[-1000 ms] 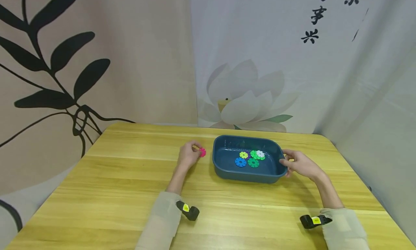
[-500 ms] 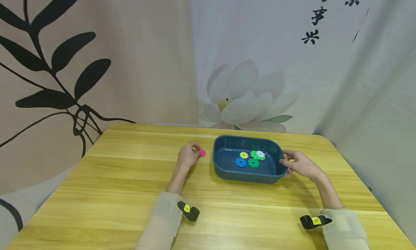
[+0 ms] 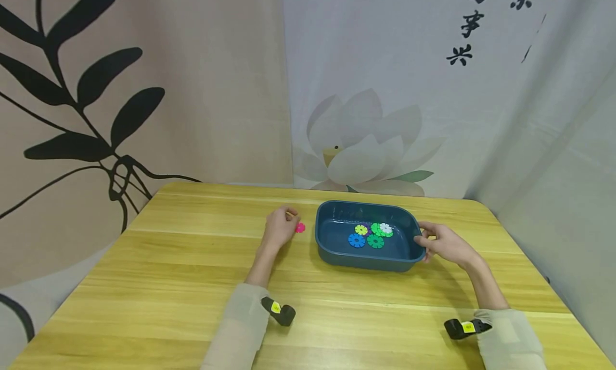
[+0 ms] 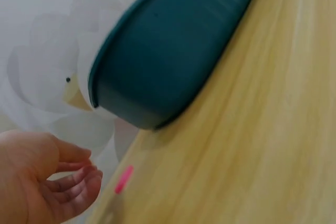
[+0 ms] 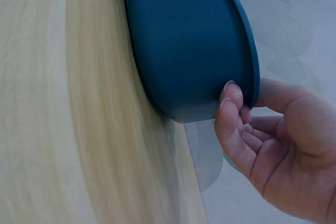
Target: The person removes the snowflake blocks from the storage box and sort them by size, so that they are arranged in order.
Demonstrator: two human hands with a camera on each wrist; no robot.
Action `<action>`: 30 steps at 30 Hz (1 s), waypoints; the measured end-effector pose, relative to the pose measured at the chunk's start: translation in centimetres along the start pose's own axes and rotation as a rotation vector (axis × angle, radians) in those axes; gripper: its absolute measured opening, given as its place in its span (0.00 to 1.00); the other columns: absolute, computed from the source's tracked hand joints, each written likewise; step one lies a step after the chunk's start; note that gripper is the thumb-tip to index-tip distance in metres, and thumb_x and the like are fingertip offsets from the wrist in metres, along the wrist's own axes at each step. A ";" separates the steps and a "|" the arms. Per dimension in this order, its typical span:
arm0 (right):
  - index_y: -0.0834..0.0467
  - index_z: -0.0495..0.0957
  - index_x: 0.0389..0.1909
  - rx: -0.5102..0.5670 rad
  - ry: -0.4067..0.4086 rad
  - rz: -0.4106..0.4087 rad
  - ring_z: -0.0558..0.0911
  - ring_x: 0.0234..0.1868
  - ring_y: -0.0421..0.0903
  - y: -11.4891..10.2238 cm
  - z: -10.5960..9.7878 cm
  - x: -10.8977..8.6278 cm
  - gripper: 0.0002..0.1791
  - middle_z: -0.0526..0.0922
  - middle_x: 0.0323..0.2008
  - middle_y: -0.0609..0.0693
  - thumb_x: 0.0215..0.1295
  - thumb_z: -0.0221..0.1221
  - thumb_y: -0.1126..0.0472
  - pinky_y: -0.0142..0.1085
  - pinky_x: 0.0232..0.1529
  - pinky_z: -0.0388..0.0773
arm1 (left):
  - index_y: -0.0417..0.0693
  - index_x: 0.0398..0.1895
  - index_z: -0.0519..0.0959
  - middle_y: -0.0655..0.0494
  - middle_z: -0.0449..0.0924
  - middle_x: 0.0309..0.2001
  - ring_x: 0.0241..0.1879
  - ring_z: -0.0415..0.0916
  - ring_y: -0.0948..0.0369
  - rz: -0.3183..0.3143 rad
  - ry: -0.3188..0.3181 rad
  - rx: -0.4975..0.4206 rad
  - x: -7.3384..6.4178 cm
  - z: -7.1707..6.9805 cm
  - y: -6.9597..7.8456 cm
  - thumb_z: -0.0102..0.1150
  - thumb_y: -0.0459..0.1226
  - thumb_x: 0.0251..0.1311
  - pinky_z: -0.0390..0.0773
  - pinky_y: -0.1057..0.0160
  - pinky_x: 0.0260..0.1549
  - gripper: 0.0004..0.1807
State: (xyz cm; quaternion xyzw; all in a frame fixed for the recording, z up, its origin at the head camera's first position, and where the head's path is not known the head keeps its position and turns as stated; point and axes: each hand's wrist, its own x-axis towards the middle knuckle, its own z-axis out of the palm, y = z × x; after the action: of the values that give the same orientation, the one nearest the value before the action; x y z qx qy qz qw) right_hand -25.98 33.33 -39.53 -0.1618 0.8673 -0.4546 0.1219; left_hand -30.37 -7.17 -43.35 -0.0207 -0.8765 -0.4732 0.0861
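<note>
A pink snowflake-shaped plastic disc (image 3: 300,228) lies on the table just left of the basin. My left hand (image 3: 279,229) hovers beside it, fingers loosely curled; the left wrist view has a gap between the fingertips and the pink disc (image 4: 124,179). On the right, my right hand (image 3: 445,243) holds the end of the dark blue plastic basin (image 3: 361,261), thumb at the rim and fingertips against the outer wall (image 5: 184,51). Inside the basin are a blue disc (image 3: 356,240), a yellow disc (image 3: 361,229), a green disc (image 3: 375,241), a white disc (image 3: 385,228) and others partly overlapped.
The wooden table (image 3: 168,284) extends left of and in front of the basin. Its back edge meets a printed curtain (image 3: 231,92), and another curtain (image 3: 558,161) hangs along the right. A small black camera sits on each wrist.
The pink disc was pinched upright in my left fingers; now it lies on the table and the fingers have come off it. My right hand and the basin have not moved.
</note>
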 end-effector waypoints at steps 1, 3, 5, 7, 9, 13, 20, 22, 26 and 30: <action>0.78 0.53 0.72 0.000 0.000 0.000 0.83 0.23 0.54 0.0 0.0 0.0 0.33 0.77 0.31 0.59 0.76 0.54 0.66 0.40 0.31 0.84 | 0.36 0.44 0.82 0.47 0.83 0.32 0.31 0.79 0.56 0.017 0.003 -0.011 0.0 0.0 0.3 0.61 0.33 0.67 0.76 0.61 0.31 0.08; 0.78 0.53 0.72 0.000 0.001 0.000 0.83 0.23 0.53 0.0 0.0 0.0 0.33 0.76 0.31 0.59 0.76 0.54 0.66 0.41 0.31 0.84 | 0.36 0.44 0.82 0.47 0.82 0.33 0.32 0.79 0.55 0.052 0.005 -0.039 0.0 0.0 0.9 0.61 0.32 0.66 0.76 0.61 0.32 0.08; 0.78 0.53 0.72 0.003 0.000 -0.002 0.83 0.23 0.54 0.0 0.0 0.0 0.33 0.76 0.31 0.59 0.76 0.54 0.66 0.41 0.31 0.84 | 0.35 0.45 0.82 0.46 0.82 0.33 0.30 0.80 0.55 0.080 -0.013 -0.080 -0.1 0.1 1.5 0.61 0.31 0.66 0.76 0.63 0.30 0.08; 0.78 0.53 0.72 0.006 0.000 -0.004 0.83 0.23 0.54 0.0 0.0 0.0 0.33 0.76 0.31 0.59 0.76 0.54 0.66 0.41 0.31 0.84 | 0.35 0.46 0.82 0.47 0.81 0.32 0.27 0.80 0.54 0.104 -0.034 -0.117 -0.2 0.2 2.2 0.61 0.31 0.66 0.76 0.65 0.27 0.09; 0.78 0.53 0.72 0.006 -0.001 -0.005 0.83 0.23 0.54 0.0 0.0 0.0 0.33 0.76 0.31 0.59 0.76 0.54 0.66 0.40 0.31 0.84 | 0.35 0.46 0.82 0.47 0.80 0.31 0.26 0.80 0.54 0.130 -0.049 -0.141 -0.4 0.3 2.9 0.61 0.30 0.67 0.76 0.66 0.25 0.08; 0.78 0.53 0.72 0.005 -0.002 -0.005 0.83 0.23 0.54 0.1 0.0 0.0 0.33 0.76 0.31 0.59 0.76 0.54 0.66 0.40 0.31 0.84 | 0.36 0.45 0.83 0.49 0.79 0.31 0.29 0.79 0.55 0.193 -0.049 -0.154 -0.8 0.6 4.2 0.61 0.32 0.68 0.76 0.66 0.29 0.07; 0.79 0.53 0.72 0.003 -0.001 -0.002 0.83 0.23 0.53 -0.1 0.1 -0.1 0.33 0.76 0.31 0.59 0.76 0.53 0.66 0.40 0.31 0.84 | 0.38 0.44 0.83 0.50 0.81 0.32 0.31 0.76 0.58 0.274 -0.069 -0.180 -1.6 1.4 5.9 0.61 0.32 0.69 0.77 0.65 0.33 0.07; 0.78 0.53 0.72 0.005 -0.002 -0.001 0.83 0.23 0.54 -0.1 0.1 -0.1 0.33 0.76 0.31 0.59 0.76 0.53 0.66 0.41 0.31 0.84 | 0.38 0.44 0.82 0.51 0.81 0.32 0.31 0.76 0.58 0.286 -0.084 -0.176 -1.8 1.8 6.3 0.61 0.33 0.69 0.77 0.65 0.33 0.06; 0.78 0.53 0.72 0.005 -0.002 0.002 0.84 0.24 0.54 0.0 0.0 0.0 0.32 0.77 0.31 0.59 0.76 0.54 0.66 0.41 0.31 0.84 | 0.38 0.45 0.82 0.51 0.80 0.33 0.31 0.74 0.58 0.292 -0.131 -0.180 -2.4 2.9 7.0 0.60 0.33 0.70 0.76 0.66 0.33 0.07; 0.78 0.54 0.72 0.005 0.001 0.005 0.83 0.23 0.52 0.0 0.1 0.0 0.32 0.77 0.31 0.59 0.76 0.54 0.66 0.41 0.31 0.84 | 0.36 0.46 0.81 0.51 0.80 0.35 0.32 0.75 0.59 0.328 -0.169 -0.177 -2.9 4.2 7.3 0.59 0.32 0.70 0.77 0.67 0.35 0.07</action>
State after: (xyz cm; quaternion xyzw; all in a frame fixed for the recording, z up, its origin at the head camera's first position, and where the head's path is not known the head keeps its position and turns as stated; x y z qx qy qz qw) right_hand -25.95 33.27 -39.58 -0.1592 0.8666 -0.4567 0.1232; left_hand -27.20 0.47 -40.05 -0.2105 -0.8205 -0.5245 0.0859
